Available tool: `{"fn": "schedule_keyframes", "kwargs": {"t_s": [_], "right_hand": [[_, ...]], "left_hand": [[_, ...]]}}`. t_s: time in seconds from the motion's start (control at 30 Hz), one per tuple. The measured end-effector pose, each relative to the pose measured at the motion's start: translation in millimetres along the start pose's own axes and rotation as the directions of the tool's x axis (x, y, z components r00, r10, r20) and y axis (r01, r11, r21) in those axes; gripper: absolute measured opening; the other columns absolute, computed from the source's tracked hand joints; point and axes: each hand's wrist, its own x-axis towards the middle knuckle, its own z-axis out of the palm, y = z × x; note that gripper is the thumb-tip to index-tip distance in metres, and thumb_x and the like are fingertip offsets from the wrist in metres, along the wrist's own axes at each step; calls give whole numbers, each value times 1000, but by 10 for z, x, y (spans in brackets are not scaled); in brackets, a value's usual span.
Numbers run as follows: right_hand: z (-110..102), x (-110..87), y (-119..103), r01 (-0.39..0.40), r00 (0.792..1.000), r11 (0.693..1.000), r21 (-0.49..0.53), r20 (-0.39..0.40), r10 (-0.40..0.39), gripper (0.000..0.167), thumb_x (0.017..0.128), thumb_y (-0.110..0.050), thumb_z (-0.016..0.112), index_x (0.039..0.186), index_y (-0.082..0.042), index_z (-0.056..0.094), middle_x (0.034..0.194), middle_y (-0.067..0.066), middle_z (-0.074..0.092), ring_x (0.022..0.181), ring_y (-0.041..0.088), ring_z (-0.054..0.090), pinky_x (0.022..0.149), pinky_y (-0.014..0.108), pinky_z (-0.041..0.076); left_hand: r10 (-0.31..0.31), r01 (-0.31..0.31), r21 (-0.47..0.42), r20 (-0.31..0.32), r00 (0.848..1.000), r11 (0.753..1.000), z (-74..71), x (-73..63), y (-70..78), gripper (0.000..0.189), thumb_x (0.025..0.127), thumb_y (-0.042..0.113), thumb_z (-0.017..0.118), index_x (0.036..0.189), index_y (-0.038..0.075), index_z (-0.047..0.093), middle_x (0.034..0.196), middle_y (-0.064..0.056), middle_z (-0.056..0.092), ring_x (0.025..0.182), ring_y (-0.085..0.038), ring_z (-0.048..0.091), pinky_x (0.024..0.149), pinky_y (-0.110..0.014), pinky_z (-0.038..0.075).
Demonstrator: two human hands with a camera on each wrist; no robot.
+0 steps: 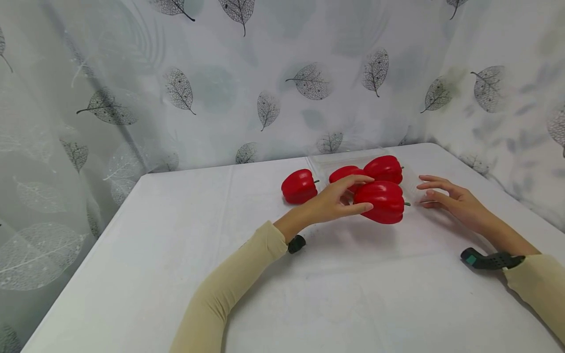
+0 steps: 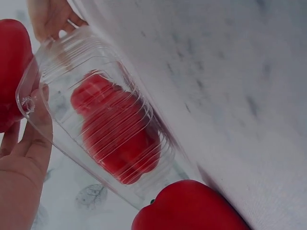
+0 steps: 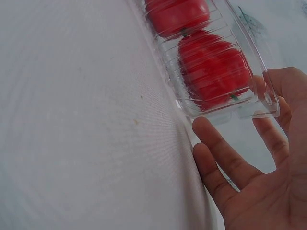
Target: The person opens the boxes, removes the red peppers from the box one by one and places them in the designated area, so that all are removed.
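Observation:
My left hand grips a red bell pepper from its left side, thumb in front and fingers over the top. The pepper is raised at the front of a clear plastic container, its green stem pointing right. Inside the container lie two more red bell peppers, seen through its ribbed wall in both wrist views. My right hand is at the container's right end with fingers spread and loosely bent, fingertips right at its corner, holding nothing.
Another red bell pepper rests on the white-covered table, just left of the container. Behind the table hangs a pale curtain with a leaf print. A dark band is on the right wrist.

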Motion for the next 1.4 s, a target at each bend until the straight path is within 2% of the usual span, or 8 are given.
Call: {"fn": "schedule_keyframes", "kwargs": {"t_s": [0.27,0.43,0.57,0.77,0.97,1.13,1.4], "right_hand": [[-2,-2,-10,-4,1000,1000,-3,7,4,30,101,-1,47,127,12,50,145,0,39,94,4,68,78,18,55],[6,5,-6,7,1000,1000,12,10,-7,30,101,-1,47,126,13,50,142,-9,41,94,3,67,78,18,55],[12,7,1,-8,1000,1000,3,-3,8,30,101,-2,48,126,14,50,142,-8,41,93,2,68,78,18,55],[9,1,7,-14,1000,1000,2,-6,14,30,101,-3,48,126,14,50,141,-12,41,93,2,68,78,18,55],[5,5,21,2,1000,999,32,5,-2,29,101,-1,47,126,14,50,142,-9,41,93,4,68,78,19,55],[-5,3,40,21,999,999,44,23,-22,29,100,0,48,126,11,52,141,-13,42,94,3,68,79,17,54],[-15,1,29,28,999,997,74,23,-29,28,100,3,48,127,6,56,142,-10,42,94,5,68,79,17,54]], "left_hand": [[1,-1,-2,0,1000,1000,-1,-20,-11,60,88,11,72,141,8,44,130,-6,53,100,-9,59,82,-24,55],[-2,2,4,3,1000,1000,-16,-68,-2,60,88,11,72,141,8,44,131,-6,52,102,-8,59,83,-23,55],[-4,4,11,0,1000,1000,-36,-108,8,61,88,11,72,142,8,43,133,-7,52,102,-10,59,84,-25,55],[16,-16,30,-3,1000,999,-50,-141,19,63,86,10,73,142,8,43,135,-9,51,106,-14,60,86,-25,54],[42,-42,51,-1,999,998,-52,-161,46,63,86,10,72,142,6,43,136,-10,50,110,-14,59,88,-26,53],[44,-44,52,-9,999,998,-55,-185,49,63,86,9,72,141,6,43,136,-11,50,111,-15,58,89,-27,54],[69,-68,62,-10,998,996,-56,-200,58,63,85,9,73,141,6,44,137,-10,49,113,-15,57,90,-26,53]]}}
